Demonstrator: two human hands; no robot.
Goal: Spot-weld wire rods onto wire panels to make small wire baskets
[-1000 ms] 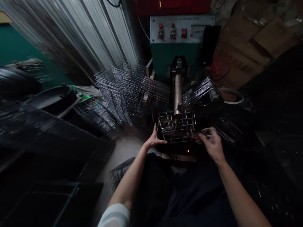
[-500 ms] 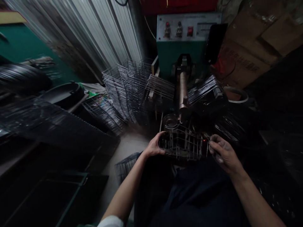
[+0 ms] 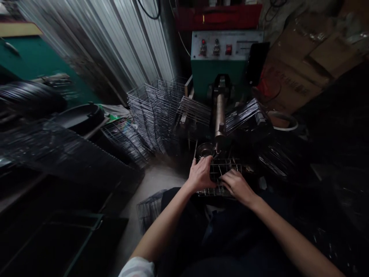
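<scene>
Wire basket [image 3: 218,168] sits low centre of frame, just below the metal rod [image 3: 220,113], left hand [image 3: 201,175] holding its left end, thumb spread from fingers, right hand [image 3: 236,185] bent-fingered at its wires, can't tell from here if gripping

Dim overall, edges blurred and stretched

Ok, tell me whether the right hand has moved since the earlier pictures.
Yes, to the left: earlier the right hand was well right of the red switch; now it appears almost directly below it.
</scene>
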